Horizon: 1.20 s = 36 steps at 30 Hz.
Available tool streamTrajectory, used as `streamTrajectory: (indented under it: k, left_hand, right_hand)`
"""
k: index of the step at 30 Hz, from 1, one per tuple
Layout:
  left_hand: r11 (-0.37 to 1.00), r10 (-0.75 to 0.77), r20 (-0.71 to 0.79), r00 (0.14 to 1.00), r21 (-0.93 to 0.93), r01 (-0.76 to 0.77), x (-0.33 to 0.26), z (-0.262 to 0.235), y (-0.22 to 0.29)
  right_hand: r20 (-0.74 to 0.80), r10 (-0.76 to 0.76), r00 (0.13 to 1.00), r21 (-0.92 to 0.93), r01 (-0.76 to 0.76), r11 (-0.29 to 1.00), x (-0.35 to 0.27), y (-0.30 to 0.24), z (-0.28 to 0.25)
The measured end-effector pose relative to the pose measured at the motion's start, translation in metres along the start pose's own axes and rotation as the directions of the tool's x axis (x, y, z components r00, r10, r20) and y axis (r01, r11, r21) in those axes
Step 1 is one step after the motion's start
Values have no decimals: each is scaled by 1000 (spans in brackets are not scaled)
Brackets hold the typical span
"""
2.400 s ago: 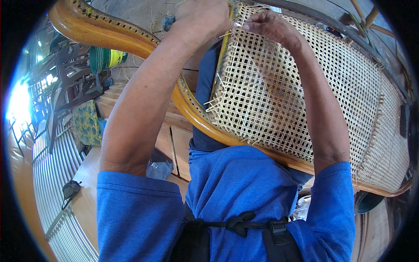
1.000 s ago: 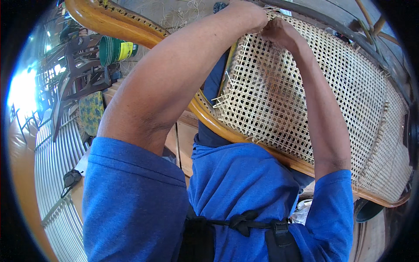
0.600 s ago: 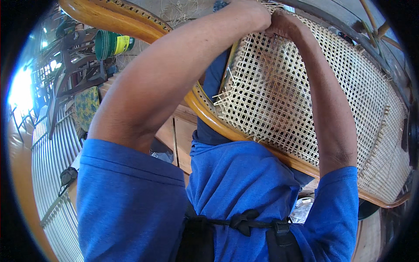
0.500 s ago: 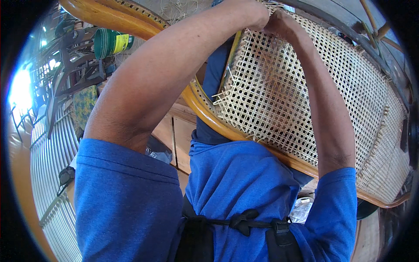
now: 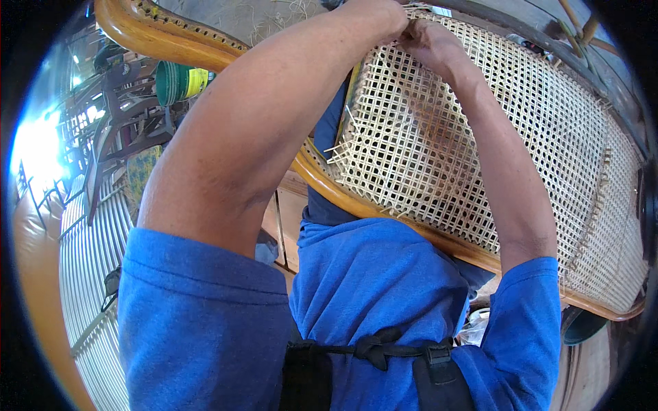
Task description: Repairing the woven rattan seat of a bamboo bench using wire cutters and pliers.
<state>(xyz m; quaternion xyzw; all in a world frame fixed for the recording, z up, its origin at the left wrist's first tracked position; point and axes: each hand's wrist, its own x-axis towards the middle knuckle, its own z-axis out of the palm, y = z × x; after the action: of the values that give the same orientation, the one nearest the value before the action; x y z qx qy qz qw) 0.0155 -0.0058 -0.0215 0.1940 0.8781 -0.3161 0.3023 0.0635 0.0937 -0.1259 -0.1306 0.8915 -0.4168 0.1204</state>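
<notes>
A woven cane panel [image 5: 391, 130] with an open mesh stretches across a curved, varnished wooden chair frame [image 5: 363, 198]. Both of my hands meet at the panel's far left corner. My left hand [image 5: 392, 19] bends over that edge, its fingers hidden behind the wrist. Beside it, my right hand [image 5: 430, 42] has its fingers curled in at the cane edge; whatever lies between them is too small to make out. Loose strand ends [image 5: 337, 152] stick out along the panel's left side. A darker brown stain marks the middle of the weave.
Toward the upper left curves a bare frame part [image 5: 164, 38] with a row of drilled holes. Beyond it stand a green bucket [image 5: 175, 82] with a yellow label and stacked dark chair frames [image 5: 127, 113]. A ribbed, light-coloured surface [image 5: 96, 274] lies at the left. Cane scraps litter the floor at the top.
My right hand has shifted a little left and turned, so more of its back shows. My left hand has moved slightly left along the panel's corner. The whole view has shifted slightly.
</notes>
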Motion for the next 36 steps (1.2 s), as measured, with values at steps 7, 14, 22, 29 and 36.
streamTrajectory:
  k: [7, 14, 22, 29, 36]
  left_hand:
    - [944, -241, -392, 888, -307, 121, -85, -15, -2]
    - [854, -265, -41, 963, -473, 215, -40, 23, -38]
    - [738, -302, 115, 946, -601, 309, -22, 36, -15]
    - [714, -276, 227, 934, -602, 357, -15, 33, -17]
    - [781, -382, -94, 919, -564, 267, -40, 29, 0]
  right_hand:
    - [44, -125, 991, -12, 126, 992, 2, -18, -5]
    - [18, -269, 963, 114, 265, 957, 4, 6, 5]
    - [-60, -417, 907, 49, 420, 906, 3, 5, -1]
    - [-9, -396, 918, -22, 396, 918, 3, 3, -2]
    - [-28, -284, 959, -9, 283, 959, 2, 11, 6]
